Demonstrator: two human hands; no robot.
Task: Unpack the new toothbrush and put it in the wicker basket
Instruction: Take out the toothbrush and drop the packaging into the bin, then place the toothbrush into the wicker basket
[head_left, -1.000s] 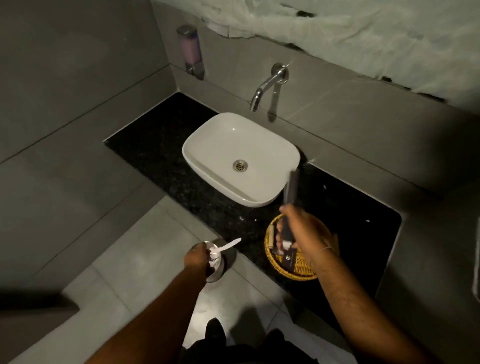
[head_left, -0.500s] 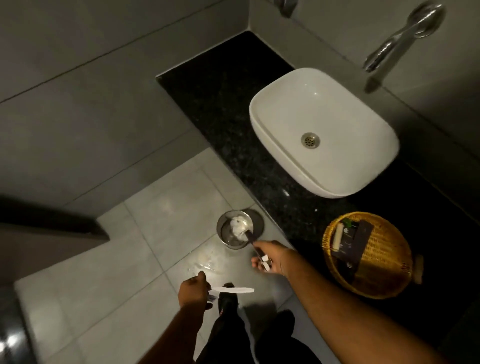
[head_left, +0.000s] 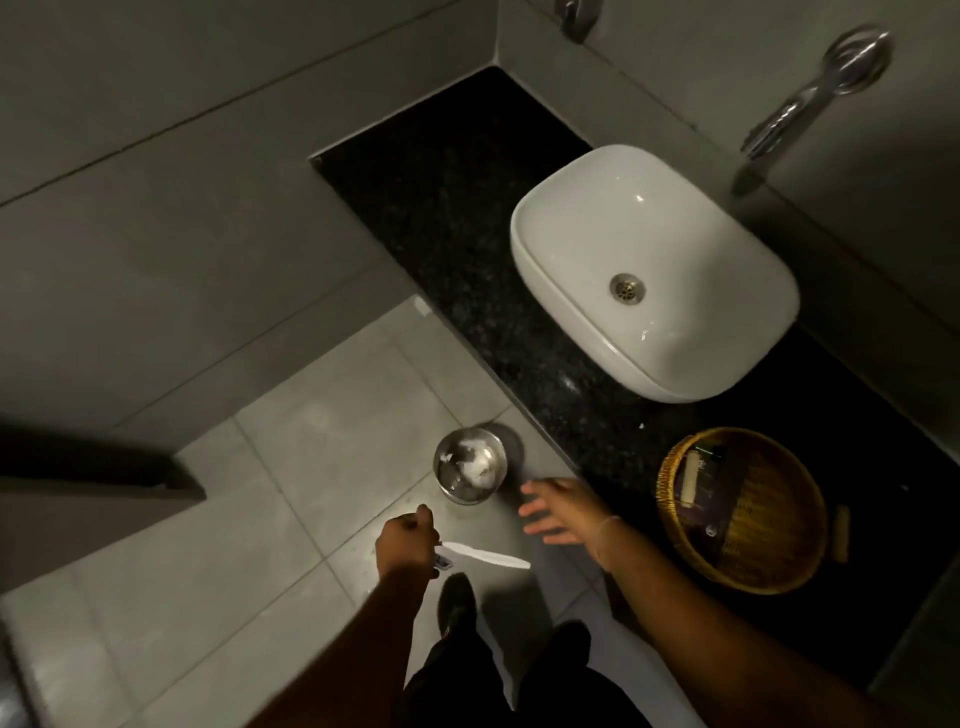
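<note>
Bathroom floor: left hand (head_left: 408, 540) fingers clamp the unpacked toothbrush (head_left: 485, 555); right hand (head_left: 563, 512) fingers spread, empty; basket (head_left: 743, 512) transfer pending.

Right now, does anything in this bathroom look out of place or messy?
Nothing is spilled or broken. The only oddity: the left hand grips a white strip above the floor, beside the metal bin holding crumpled white scraps. The wicker basket sits upright.
</note>
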